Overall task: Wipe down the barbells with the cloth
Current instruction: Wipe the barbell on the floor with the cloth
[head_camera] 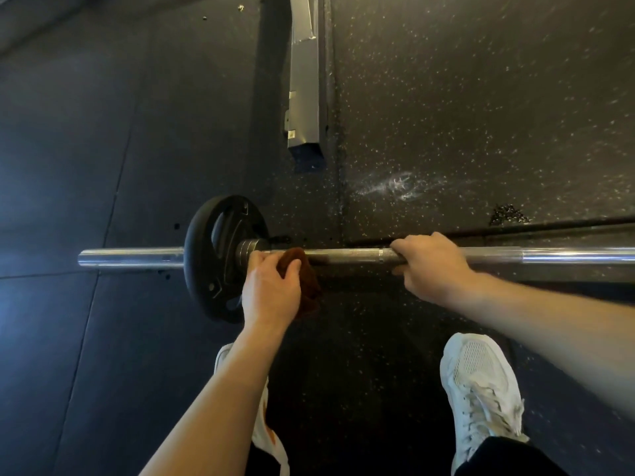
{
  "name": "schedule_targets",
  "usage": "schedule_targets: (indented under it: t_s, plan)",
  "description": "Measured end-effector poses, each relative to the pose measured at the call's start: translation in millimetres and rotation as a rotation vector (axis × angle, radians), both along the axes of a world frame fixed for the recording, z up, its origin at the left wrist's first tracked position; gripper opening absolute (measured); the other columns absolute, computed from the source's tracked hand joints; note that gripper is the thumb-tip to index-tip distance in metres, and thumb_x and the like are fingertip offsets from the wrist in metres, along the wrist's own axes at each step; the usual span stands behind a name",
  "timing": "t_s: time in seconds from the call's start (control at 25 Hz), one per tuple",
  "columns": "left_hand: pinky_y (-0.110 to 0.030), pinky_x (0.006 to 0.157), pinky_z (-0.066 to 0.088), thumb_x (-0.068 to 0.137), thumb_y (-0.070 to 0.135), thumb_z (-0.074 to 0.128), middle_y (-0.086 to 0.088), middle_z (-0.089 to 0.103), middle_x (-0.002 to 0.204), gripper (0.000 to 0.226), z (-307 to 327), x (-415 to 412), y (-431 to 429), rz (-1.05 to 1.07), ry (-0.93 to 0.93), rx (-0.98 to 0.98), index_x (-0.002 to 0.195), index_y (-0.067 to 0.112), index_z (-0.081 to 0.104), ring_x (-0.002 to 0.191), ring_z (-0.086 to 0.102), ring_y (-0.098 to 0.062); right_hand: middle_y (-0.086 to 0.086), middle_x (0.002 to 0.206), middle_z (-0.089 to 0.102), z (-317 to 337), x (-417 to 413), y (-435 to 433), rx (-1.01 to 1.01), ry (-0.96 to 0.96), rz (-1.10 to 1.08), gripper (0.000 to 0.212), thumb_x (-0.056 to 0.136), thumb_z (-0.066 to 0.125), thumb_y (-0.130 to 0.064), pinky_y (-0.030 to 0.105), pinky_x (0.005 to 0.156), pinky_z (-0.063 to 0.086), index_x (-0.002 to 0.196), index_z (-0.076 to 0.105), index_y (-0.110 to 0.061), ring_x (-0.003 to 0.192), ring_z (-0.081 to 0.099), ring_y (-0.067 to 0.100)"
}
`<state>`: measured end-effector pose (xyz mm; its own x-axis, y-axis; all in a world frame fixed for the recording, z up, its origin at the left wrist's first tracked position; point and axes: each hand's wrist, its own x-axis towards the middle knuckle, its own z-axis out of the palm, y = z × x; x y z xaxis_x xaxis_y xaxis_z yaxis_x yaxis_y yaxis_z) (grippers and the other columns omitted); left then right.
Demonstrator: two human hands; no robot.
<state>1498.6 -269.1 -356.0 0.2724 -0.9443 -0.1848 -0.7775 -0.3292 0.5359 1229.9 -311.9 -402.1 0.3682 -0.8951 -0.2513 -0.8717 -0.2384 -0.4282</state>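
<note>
Shoe planted; L hand fingers curled round brown cloth on barbell by plate — R hand grips shaft. Wrap cloth fully, slide w/ firm pressure.

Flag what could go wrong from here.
1. The left hand grips the cloth on the barbell right beside the plate; sliding further toward it could jam the fingers against the collar.
2. Much of the cloth hangs below the barbell, so the far side may go unwiped.

Left hand, right hand and forearms bare, white mesh sneakers, black trousers
</note>
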Motion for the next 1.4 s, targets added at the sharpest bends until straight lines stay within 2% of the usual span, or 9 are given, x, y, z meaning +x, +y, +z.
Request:
schedule_targets:
  t_s: [0.08, 0.24, 0.48, 0.72, 0.88, 1.04, 1.2, 1.28, 1.4]
  plan:
    - [-0.014, 0.074, 0.043, 0.101, 0.036, 0.061, 0.012, 0.046, 0.119, 0.027, -8, -6, 1, 0.036, 0.026, -0.056, 0.124, 0.021, 0.064, 0.09, 0.053, 0.002, -0.001, 0.096, 0.069, -22, 1, 20, -0.317, -0.002, -0.016, 0.027, 0.088, 0.069, -0.023, 0.039, 0.082, 0.047, 0.115, 0.068, -0.018, 0.089, 0.063, 0.021]
    - [-0.027, 0.088, 0.054, 0.102, 0.032, 0.059, 0.014, 0.041, 0.119, 0.019, -26, -28, -1, 0.032, 0.061, -0.141, 0.118, 0.022, 0.062, 0.092, 0.053, 0.005, 0.003, 0.097, 0.07, -37, 0, 17, -0.414, -0.031, -0.051, 0.035, 0.085, 0.076, -0.023, 0.041, 0.08, 0.045, 0.119, 0.069, -0.013, 0.088, 0.065, 0.025]
    - [-0.03, 0.092, 0.055, 0.101, 0.024, 0.06, 0.006, 0.048, 0.121, 0.023, -47, -92, 8, -0.383, 0.01, -0.286, 0.122, 0.016, 0.061, 0.101, 0.055, -0.005, 0.003, 0.102, 0.072, -30, 1, 13, -0.379, -0.007, -0.043, 0.04, 0.084, 0.075, -0.021, 0.042, 0.086, 0.048, 0.123, 0.067, -0.014, 0.095, 0.067, 0.025]
    - [-0.035, 0.084, 0.058, 0.101, 0.027, 0.061, 0.008, 0.047, 0.122, 0.021, -42, -13, 4, -0.042, -0.096, -0.233, 0.12, 0.019, 0.062, 0.096, 0.055, -0.003, 0.0, 0.105, 0.069, -18, -1, 8, -0.225, -0.002, -0.014, 0.035, 0.091, 0.067, -0.029, 0.04, 0.091, 0.044, 0.126, 0.065, -0.02, 0.101, 0.063, 0.023]
    - [-0.021, 0.078, 0.051, 0.101, 0.035, 0.06, 0.014, 0.047, 0.115, 0.018, -14, -26, -11, -0.122, 0.041, -0.064, 0.116, 0.026, 0.065, 0.088, 0.057, -0.001, 0.0, 0.139, 0.054, 9, 7, 3, -0.04, 0.156, 0.045, 0.062, 0.094, 0.066, -0.04, 0.042, 0.112, 0.035, 0.149, 0.044, -0.024, 0.13, 0.048, 0.022]
    - [-0.013, 0.058, 0.049, 0.1, 0.043, 0.062, 0.007, 0.068, 0.1, 0.019, 22, -32, -50, -0.124, 0.252, 0.153, 0.104, 0.027, 0.072, 0.08, 0.069, -0.005, -0.003, 0.147, 0.05, 49, 38, -1, 0.098, -0.366, -0.164, 0.066, 0.095, 0.07, -0.034, 0.04, 0.114, 0.041, 0.153, 0.041, -0.024, 0.135, 0.047, 0.015]
    - [-0.022, 0.062, 0.054, 0.099, 0.047, 0.061, 0.004, 0.074, 0.092, 0.026, 62, -24, -73, -0.145, 0.345, 0.34, 0.106, 0.024, 0.069, 0.079, 0.072, -0.007, 0.0, 0.117, 0.074, 83, 61, -1, 0.667, -0.961, -0.381, 0.042, 0.093, 0.074, -0.022, 0.037, 0.096, 0.058, 0.133, 0.061, -0.021, 0.109, 0.071, 0.016]
    - [-0.029, 0.075, 0.057, 0.098, 0.048, 0.062, 0.001, 0.073, 0.101, 0.03, 75, -19, -78, -0.15, 0.414, 0.407, 0.113, 0.023, 0.067, 0.093, 0.072, -0.014, 0.004, 0.111, 0.077, 95, 67, 0, 0.752, -1.075, -0.467, 0.033, 0.092, 0.074, -0.018, 0.035, 0.091, 0.06, 0.124, 0.065, -0.016, 0.103, 0.074, 0.018]
    - [-0.04, 0.089, 0.058, 0.096, 0.046, 0.066, -0.003, 0.074, 0.109, 0.036, 92, -12, -82, -0.144, 0.525, 0.466, 0.12, 0.019, 0.065, 0.102, 0.072, -0.02, 0.003, 0.104, 0.078, 108, 72, 1, 0.673, -0.989, -0.538, 0.022, 0.092, 0.073, -0.016, 0.039, 0.091, 0.06, 0.114, 0.069, -0.018, 0.097, 0.075, 0.017]
